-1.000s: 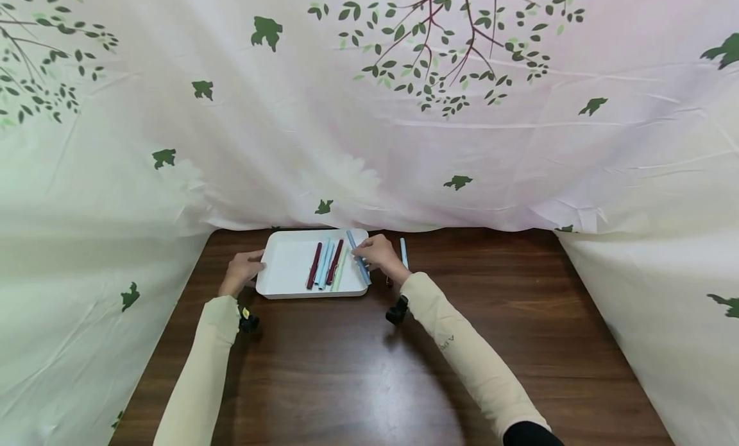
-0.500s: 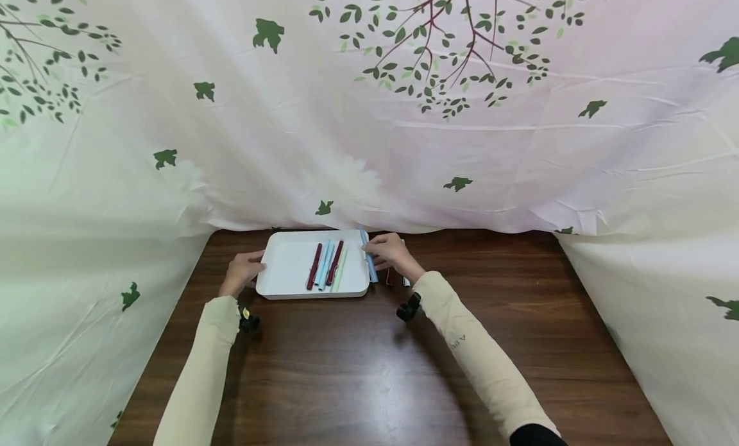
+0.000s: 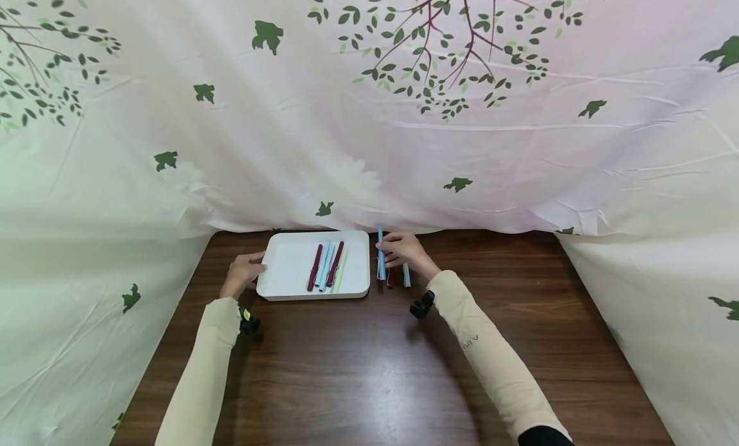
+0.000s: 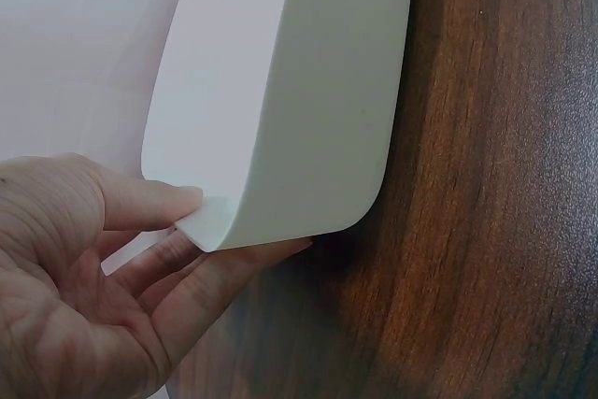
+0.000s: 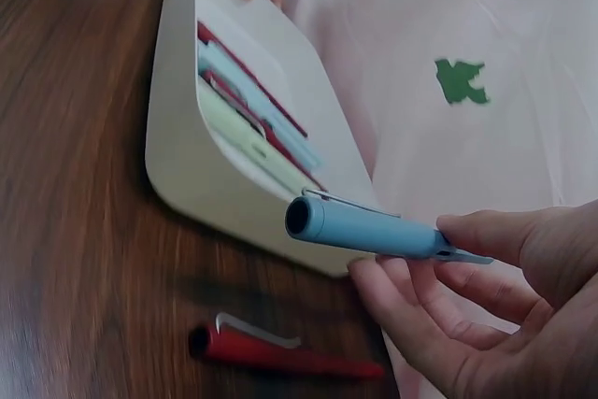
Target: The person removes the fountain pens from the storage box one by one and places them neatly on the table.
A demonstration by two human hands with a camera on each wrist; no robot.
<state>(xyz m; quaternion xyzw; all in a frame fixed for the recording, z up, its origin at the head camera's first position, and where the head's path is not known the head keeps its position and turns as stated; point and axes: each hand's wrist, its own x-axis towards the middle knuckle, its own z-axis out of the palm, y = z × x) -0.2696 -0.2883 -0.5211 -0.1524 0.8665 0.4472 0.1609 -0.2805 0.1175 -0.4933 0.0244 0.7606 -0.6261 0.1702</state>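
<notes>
I saw the right hand pinch a blue pen over the table beside the white tray, near a red pen. The left hand gripped the tray; other pens lay inside.

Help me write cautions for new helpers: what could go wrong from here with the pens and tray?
The right hand pinches a slim light blue pen, which might slip. If lowered carelessly, it could knock the slim red pen on the brown wood-grain table. The left hand grips one end of the shallow white rectangular tray; a tug might roll the dark red, light blue and pale green pens inside.
</notes>
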